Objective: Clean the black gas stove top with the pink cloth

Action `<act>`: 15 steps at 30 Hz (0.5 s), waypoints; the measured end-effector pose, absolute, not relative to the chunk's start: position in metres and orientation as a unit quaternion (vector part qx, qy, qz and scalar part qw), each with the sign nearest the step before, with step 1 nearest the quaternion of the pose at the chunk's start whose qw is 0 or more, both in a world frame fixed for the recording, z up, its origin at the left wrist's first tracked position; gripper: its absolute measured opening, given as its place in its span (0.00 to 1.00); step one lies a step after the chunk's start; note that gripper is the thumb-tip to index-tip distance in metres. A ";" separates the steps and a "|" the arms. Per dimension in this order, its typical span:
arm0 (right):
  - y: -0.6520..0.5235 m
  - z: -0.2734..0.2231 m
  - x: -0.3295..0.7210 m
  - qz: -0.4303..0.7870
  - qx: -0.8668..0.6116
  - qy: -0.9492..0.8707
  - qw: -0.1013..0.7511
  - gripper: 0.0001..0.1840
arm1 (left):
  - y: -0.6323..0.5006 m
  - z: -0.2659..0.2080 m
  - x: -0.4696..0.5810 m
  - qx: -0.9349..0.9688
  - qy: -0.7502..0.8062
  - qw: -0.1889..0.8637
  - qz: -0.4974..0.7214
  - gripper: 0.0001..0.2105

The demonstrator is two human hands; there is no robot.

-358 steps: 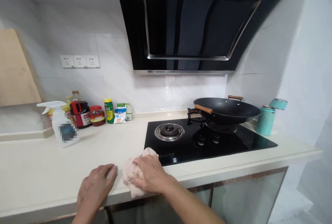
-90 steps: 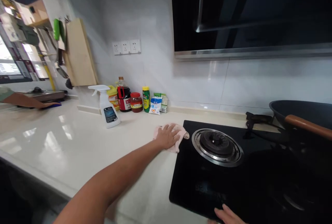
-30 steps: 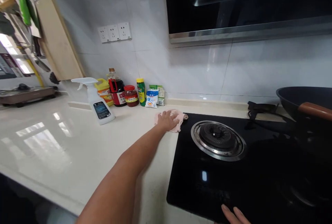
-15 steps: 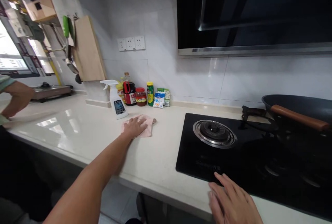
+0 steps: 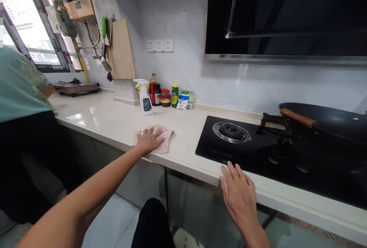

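Observation:
My left hand (image 5: 149, 141) lies with spread fingers on top of a pink cloth (image 5: 163, 147), pressing it against the white countertop (image 5: 183, 154) near the front edge. Part of the cloth is hidden under the palm. A white spray bottle (image 5: 145, 100) stands upright behind the cloth, apart from it. My right hand (image 5: 239, 192) rests palm down over the counter's front edge, fingers extended and holding nothing. Its fingertips are at the front border of the black gas hob (image 5: 213, 146).
A dark wok (image 5: 338, 121) with a wooden handle sits on the hob's right side. A sauce bottle (image 5: 155, 93), a red-lidded jar (image 5: 165, 98), a green shaker (image 5: 174, 95) and packets (image 5: 183, 100) line the wall. Another person (image 5: 23, 87) stands at left. The range hood (image 5: 286, 14) hangs above.
My left hand has drawn the pink cloth toward the counter's front edge, away from the spray bottle. My right hand has come to the counter edge. The view has swung left, showing more of the other person.

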State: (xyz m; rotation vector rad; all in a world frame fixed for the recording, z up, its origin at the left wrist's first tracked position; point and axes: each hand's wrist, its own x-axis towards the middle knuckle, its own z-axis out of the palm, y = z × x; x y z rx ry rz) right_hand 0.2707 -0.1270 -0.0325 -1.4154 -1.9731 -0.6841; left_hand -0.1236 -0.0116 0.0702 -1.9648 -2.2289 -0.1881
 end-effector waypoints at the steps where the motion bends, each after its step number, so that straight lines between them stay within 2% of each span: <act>1: -0.130 -0.035 0.270 -0.261 -0.535 -0.741 0.311 0.22 | -0.019 0.070 -0.109 -0.673 -0.732 0.087 -0.064 0.29; 5: -0.137 -0.040 0.269 -0.277 -0.525 -0.738 0.321 0.23 | -0.048 0.061 -0.050 -0.733 -0.666 0.111 -0.081 0.25; 9: -0.131 -0.044 0.269 -0.311 -0.507 -0.721 0.354 0.20 | -0.071 0.045 -0.003 -0.774 -0.591 0.164 -0.154 0.22; 12: -0.121 -0.051 0.273 -0.343 -0.480 -0.716 0.373 0.20 | -0.077 0.036 0.009 -0.773 -0.571 0.184 -0.204 0.20; 15: -0.113 -0.057 0.278 -0.364 -0.463 -0.722 0.363 0.21 | -0.071 0.039 -0.005 -0.785 -0.563 0.163 -0.200 0.19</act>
